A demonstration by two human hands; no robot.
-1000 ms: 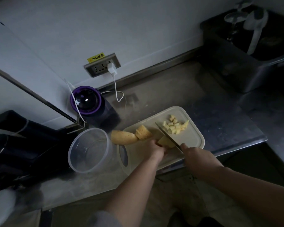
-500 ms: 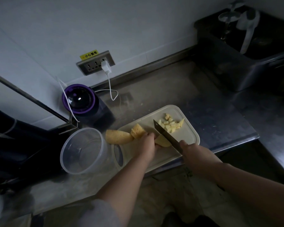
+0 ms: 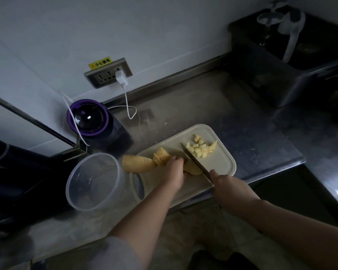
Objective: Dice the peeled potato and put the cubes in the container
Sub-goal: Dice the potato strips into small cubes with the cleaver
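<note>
Almost nothing has moved since the earlier picture: my knife sits in the same spot on the potato piece. My right hand is wrapped round the knife handle, and the blade runs from 5 o'clock up to 11 o'clock. My left hand curls over the piece, just beside the blade on its 9 o'clock side. I think the next cut goes straight down there. Cubes lie on the cutting board, at 1 o'clock from the blade. The container, at 9 o'clock from my left hand, looks empty.

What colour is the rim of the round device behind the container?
The rim is purple; head view.
</note>
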